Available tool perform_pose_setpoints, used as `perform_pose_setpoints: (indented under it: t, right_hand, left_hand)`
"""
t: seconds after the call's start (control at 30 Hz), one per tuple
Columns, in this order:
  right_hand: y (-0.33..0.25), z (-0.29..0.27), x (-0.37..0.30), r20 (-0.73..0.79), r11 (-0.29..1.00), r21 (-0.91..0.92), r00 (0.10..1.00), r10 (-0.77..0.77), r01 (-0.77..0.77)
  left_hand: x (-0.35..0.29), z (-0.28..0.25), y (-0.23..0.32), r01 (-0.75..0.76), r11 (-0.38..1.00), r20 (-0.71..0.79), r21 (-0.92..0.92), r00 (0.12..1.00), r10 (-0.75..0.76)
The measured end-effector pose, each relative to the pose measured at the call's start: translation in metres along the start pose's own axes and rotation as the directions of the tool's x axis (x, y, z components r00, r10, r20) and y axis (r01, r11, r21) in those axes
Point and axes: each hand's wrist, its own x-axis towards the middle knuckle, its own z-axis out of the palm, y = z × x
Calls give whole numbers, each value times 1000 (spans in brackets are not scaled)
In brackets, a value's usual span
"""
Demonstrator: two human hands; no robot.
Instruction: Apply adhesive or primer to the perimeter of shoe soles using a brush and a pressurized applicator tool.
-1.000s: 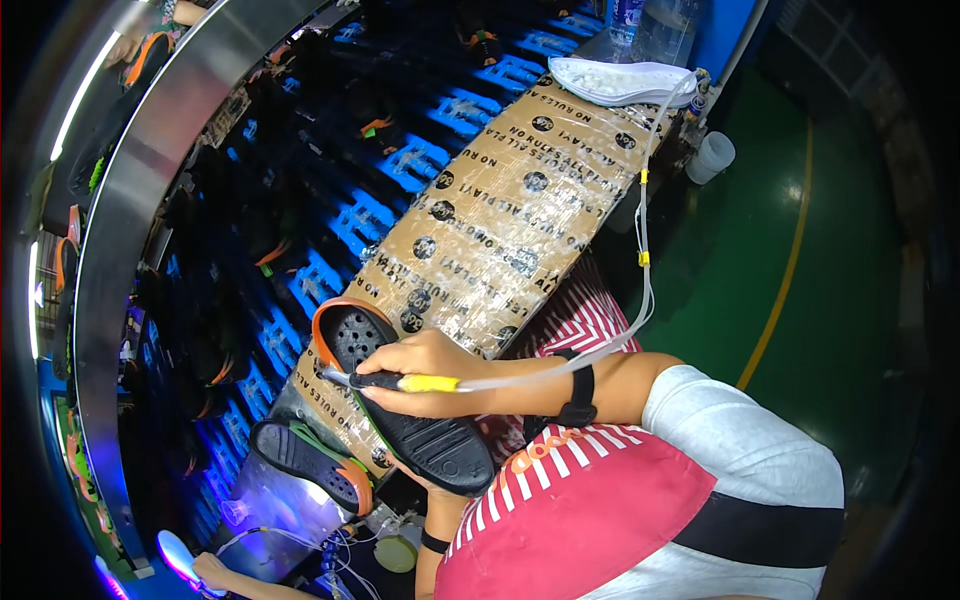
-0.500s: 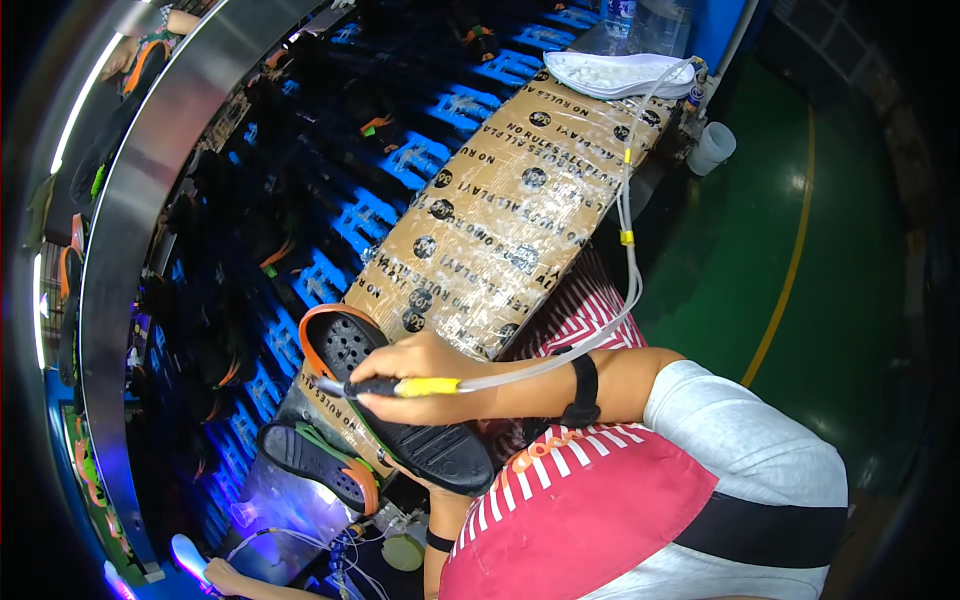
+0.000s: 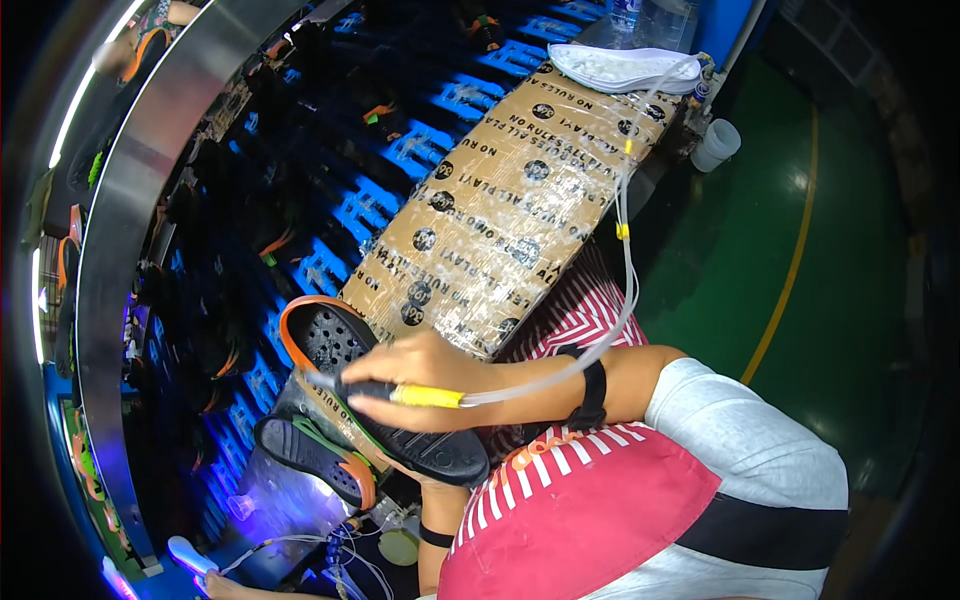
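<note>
My right hand (image 3: pixel 425 365) is closed around a brush-like tool (image 3: pixel 372 391) with a black grip and a yellow band. Its pale tip is blurred by motion at the orange edge of a black clog (image 3: pixel 445 452). From the tool's back end a clear tube (image 3: pixel 540 378) runs along my right forearm. Under the clog's near end my left hand (image 3: pixel 428 482) supports it, its fingers mostly hidden. The clog lies tilted, its holed end pointing away to the left. Just left of it rests a second dark clog (image 3: pixel 312 460) with green and orange trim.
A long cardboard-covered bench (image 3: pixel 480 220) stretches away to the upper right. A white tray (image 3: pixel 610 70) with pale contents and a white cup (image 3: pixel 715 146) are at its far end. Blue racks (image 3: pixel 370 205) with shoes run along the left. Another person's hand (image 3: pixel 215 585) shows lower left.
The clog has shifted slightly left and up, and my right hand has moved a little with the tool along its orange edge. The other person's hand at lower left has moved slightly.
</note>
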Motion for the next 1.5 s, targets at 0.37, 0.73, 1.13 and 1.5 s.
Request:
perform_pose_setpoints:
  t: [0.37,0.73,1.13,1.5]
  right_hand:
    - [-7,9,-4,285,991,21,949,-131,130]
    - [-9,9,-20,368,986,143,921,-131,83]
    - [-11,-3,-23,393,978,210,914,-102,19]
    - [-13,-4,-28,358,969,240,923,-143,57]
  left_hand:
    - [14,1,7,-84,996,-8,-32,996,83]
    - [28,3,27,-216,968,27,-125,975,221]
    - [35,1,45,-181,948,175,-261,957,231]
    - [33,-3,58,-277,948,184,-157,935,304]
